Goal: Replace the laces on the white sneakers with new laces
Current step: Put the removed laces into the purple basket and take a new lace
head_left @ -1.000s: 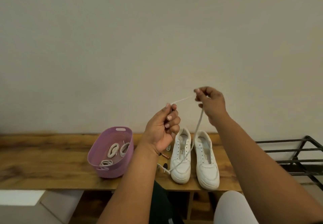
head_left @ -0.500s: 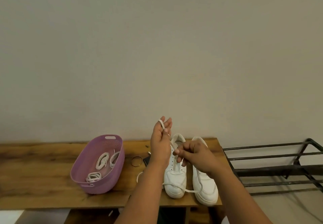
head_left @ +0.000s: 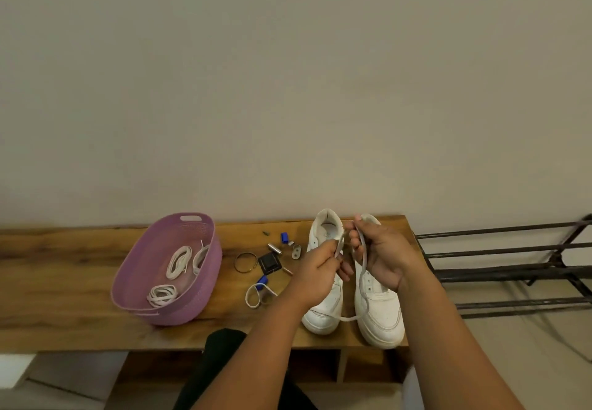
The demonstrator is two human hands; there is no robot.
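From where I sit, the main risk is the lace (head_left: 361, 268) slipping or tangling: it hangs slack from the hands in a long loop that drapes across the toes of the two sneakers (head_left: 381, 307), so a quick pull could snag it on a toe or drag a shoe toward the tabletop (head_left: 64, 281) edge, which lies just in front of the sneakers. A loose end could also stray into the small clutter left of the sneakers, the ring (head_left: 245, 262) and the bits near it. Both forearms reach forward over the sneakers, hands close together above the left shoe's opening. The left hand (head_left: 317, 276) pinches one stretch of lace between thumb and curled fingers; the right hand (head_left: 382, 254) has its fingers curled round the lace higher up, near the heel collars. More coiled laces wait in the purple basket (head_left: 128, 284), well left of the sneakers.
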